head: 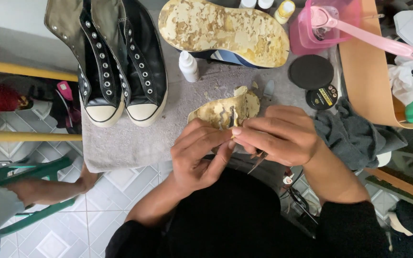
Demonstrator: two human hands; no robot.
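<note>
Covering the counter (135, 143) is a grey cloth, and white patterned floor tiles (87, 224) are showing below its edge. The left hand (199, 155) and right hand (278, 134) are both pinching a worn yellowish sole piece (223, 110) (flaking, mottled) lying at the cloth's near edge. Black high-top sneakers (115, 62) are standing behind, beside a small white bottle (188, 66) and a round black tin (310, 71).

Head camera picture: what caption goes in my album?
Two hands scrape a worn yellow shoe sole beside black high-top sneakers.
</note>
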